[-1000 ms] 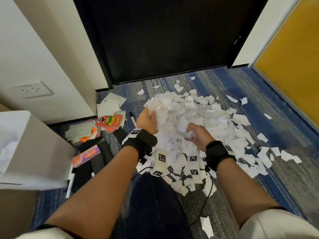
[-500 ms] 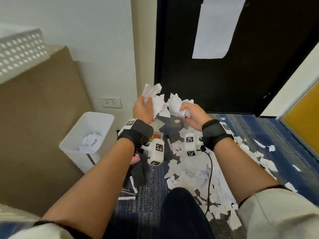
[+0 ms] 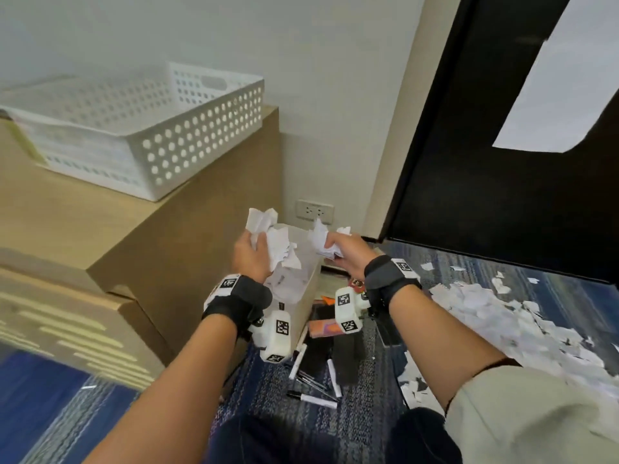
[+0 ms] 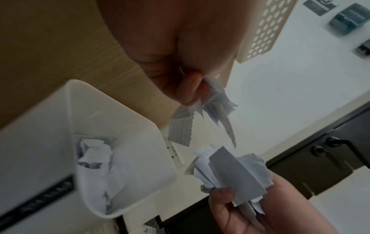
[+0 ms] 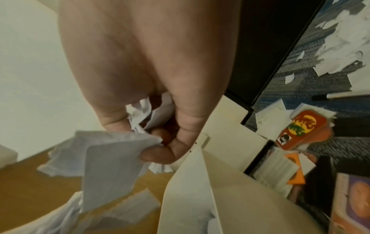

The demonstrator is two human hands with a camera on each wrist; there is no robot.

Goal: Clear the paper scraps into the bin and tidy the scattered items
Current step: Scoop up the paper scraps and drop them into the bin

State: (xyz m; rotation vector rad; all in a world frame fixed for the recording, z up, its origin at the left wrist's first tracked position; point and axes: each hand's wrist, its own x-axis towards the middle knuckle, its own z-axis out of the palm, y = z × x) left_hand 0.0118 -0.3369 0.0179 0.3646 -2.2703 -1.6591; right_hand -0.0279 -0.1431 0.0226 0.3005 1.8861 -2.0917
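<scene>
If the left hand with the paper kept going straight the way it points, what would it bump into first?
Probably the wall behind the white bin. The left hand holds its paper scraps above the bin's opening and points over it; depth is unclear.

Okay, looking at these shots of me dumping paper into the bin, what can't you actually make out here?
- Bin depth: head view, both hands and their scraps cover it; the left wrist view shows paper inside, floor hidden.
- Left hand fingers: left wrist view, palm fills the frame.
- Cards print: right wrist view, blurred.
- Basket contents: head view, wall hides them.
- Scrap pile extent: head view, cut off at the right edge.
</scene>
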